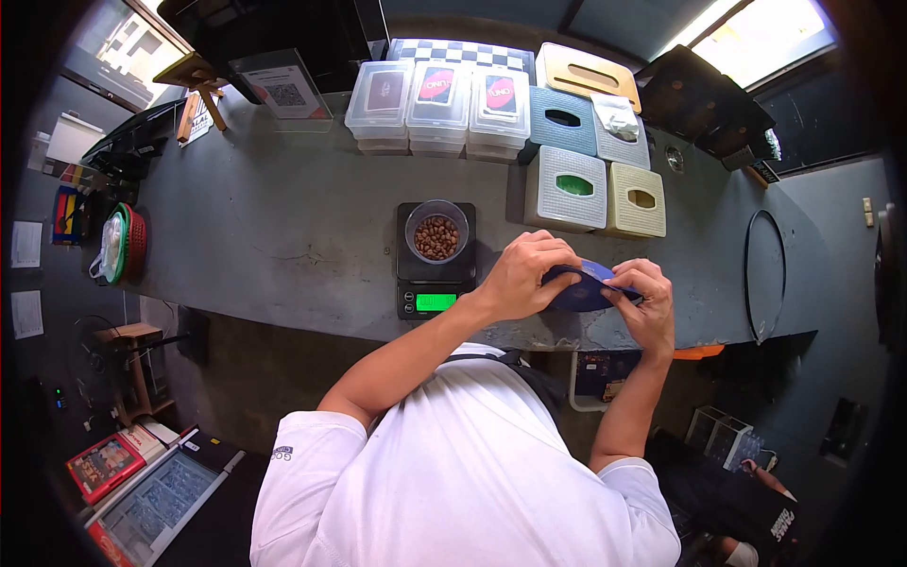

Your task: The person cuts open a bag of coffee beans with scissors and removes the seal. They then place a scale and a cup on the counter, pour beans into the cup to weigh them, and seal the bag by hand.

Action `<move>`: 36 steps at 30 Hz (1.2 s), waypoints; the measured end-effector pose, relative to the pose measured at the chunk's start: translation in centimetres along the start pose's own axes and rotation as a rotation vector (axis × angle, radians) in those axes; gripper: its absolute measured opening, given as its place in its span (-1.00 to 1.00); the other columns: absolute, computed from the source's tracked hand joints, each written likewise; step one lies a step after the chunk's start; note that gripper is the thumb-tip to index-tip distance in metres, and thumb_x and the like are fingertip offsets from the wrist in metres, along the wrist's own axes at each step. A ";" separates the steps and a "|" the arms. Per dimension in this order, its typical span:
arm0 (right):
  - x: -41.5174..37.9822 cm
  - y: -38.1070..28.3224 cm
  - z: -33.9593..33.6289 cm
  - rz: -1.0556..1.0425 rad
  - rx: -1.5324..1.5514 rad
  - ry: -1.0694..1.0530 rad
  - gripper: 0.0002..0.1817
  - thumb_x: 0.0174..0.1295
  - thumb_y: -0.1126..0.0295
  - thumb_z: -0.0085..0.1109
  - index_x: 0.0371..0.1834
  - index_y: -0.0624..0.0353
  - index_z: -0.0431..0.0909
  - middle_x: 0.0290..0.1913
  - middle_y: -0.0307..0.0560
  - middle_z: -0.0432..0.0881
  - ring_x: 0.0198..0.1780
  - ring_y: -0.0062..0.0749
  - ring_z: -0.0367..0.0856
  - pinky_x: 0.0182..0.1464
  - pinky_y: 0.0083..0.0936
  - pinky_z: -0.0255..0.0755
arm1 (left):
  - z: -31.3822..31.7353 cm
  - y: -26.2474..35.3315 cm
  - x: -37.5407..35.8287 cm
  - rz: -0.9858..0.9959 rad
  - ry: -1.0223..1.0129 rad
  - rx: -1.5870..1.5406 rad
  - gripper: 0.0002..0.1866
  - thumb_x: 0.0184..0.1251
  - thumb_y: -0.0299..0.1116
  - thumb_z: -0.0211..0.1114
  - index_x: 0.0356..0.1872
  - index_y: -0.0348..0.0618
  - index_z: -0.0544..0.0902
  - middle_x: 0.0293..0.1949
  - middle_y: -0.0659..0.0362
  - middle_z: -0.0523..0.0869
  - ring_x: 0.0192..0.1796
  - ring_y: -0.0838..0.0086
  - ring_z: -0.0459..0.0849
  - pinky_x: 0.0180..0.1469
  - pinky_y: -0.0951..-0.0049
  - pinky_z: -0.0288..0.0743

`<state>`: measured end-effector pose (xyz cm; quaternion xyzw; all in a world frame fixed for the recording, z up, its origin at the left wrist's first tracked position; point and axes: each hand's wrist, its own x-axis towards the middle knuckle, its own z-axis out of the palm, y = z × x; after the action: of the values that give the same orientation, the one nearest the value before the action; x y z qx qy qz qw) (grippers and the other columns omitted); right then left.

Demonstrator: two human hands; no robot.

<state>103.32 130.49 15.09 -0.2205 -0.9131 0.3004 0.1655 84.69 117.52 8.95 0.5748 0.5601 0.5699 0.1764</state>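
Both my hands pinch the top edge of a dark blue pouch [580,295] above the counter's front edge. My left hand [531,269] grips its left side with thumb and fingers, and my right hand [644,300] grips its right side. What the pouch contains is hidden. To the left of my left hand, a clear cup [437,210] of brown coffee beans [436,238] stands on a black digital scale [408,274]. The scale's display [436,302] glows green, its digits too small to read surely.
Stacked clear plastic boxes of cards [439,104] and several tissue boxes [567,189] stand at the back of the grey counter [283,217]. A red basket [135,244] is at the left end, a black hoop [765,274] at the right. Another person [756,501] is at lower right.
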 end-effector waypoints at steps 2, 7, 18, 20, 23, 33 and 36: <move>0.5 -0.7 -0.1 0.001 -0.027 -0.014 -0.82 -0.07 0.47 0.47 -0.37 0.19 0.69 -0.34 -0.13 0.67 -0.23 -0.22 0.64 0.00 -0.34 0.41 | -0.5 0.1 0.3 -0.015 -0.048 0.003 -0.83 0.08 -0.46 0.48 -0.29 -0.17 0.71 -0.26 0.13 0.76 -0.16 0.25 0.68 0.01 0.27 0.52; 1.9 -2.0 0.2 -0.056 -0.032 -0.084 -0.84 0.01 0.41 0.42 -0.35 0.17 0.67 -0.37 -0.13 0.66 -0.26 -0.21 0.63 0.05 -0.33 0.38 | 0.3 0.6 0.9 0.017 -0.086 0.008 -0.86 0.10 -0.46 0.46 -0.30 -0.14 0.72 -0.29 0.17 0.75 -0.19 0.26 0.67 -0.05 0.28 0.50; 1.4 -1.7 0.2 -0.088 -0.117 -0.008 -0.82 0.00 0.35 0.46 -0.42 0.15 0.64 -0.46 -0.20 0.59 -0.36 -0.29 0.55 -0.14 -0.39 0.28 | 0.2 0.6 1.3 -0.003 -0.116 0.108 -0.85 0.11 -0.40 0.47 -0.29 -0.11 0.71 -0.31 0.19 0.73 -0.20 0.29 0.67 -0.07 0.30 0.46; 1.4 -1.5 0.4 -0.125 -0.123 0.006 -0.81 0.00 0.35 0.46 -0.44 0.15 0.63 -0.47 -0.21 0.57 -0.37 -0.30 0.52 -0.17 -0.38 0.25 | 0.1 0.6 1.2 -0.004 -0.115 0.082 -0.83 0.10 -0.41 0.49 -0.29 -0.14 0.72 -0.32 0.17 0.73 -0.19 0.28 0.68 -0.09 0.30 0.50; 1.1 -1.3 0.3 -0.076 -0.094 -0.001 -0.81 0.00 0.34 0.47 -0.42 0.16 0.64 -0.44 -0.21 0.59 -0.34 -0.29 0.54 -0.14 -0.40 0.28 | -0.3 0.5 1.1 0.006 -0.077 0.027 -0.82 0.07 -0.43 0.51 -0.29 -0.18 0.71 -0.32 0.12 0.73 -0.21 0.26 0.70 -0.11 0.32 0.55; -1.1 0.4 -0.6 0.031 -0.041 0.127 -0.83 -0.02 0.43 0.48 -0.40 0.20 0.67 -0.35 -0.15 0.62 -0.23 -0.22 0.55 -0.09 -0.32 0.38 | -1.6 0.6 0.7 -0.051 -0.082 0.052 -0.82 0.10 -0.44 0.51 -0.33 -0.25 0.68 -0.31 0.06 0.72 -0.27 0.27 0.70 -0.18 0.33 0.56; -1.3 0.6 -0.1 0.020 -0.066 0.160 -0.84 -0.01 0.44 0.47 -0.40 0.20 0.67 -0.35 -0.15 0.62 -0.21 -0.21 0.55 -0.08 -0.32 0.39 | -1.9 0.9 0.5 -0.118 -0.089 0.061 -0.82 0.12 -0.43 0.51 -0.33 -0.24 0.68 -0.31 0.06 0.72 -0.26 0.28 0.70 -0.18 0.35 0.56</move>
<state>104.69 130.35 14.58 -0.2581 -0.9041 0.2533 0.2275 83.34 116.80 10.46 0.5707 0.6018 0.5150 0.2167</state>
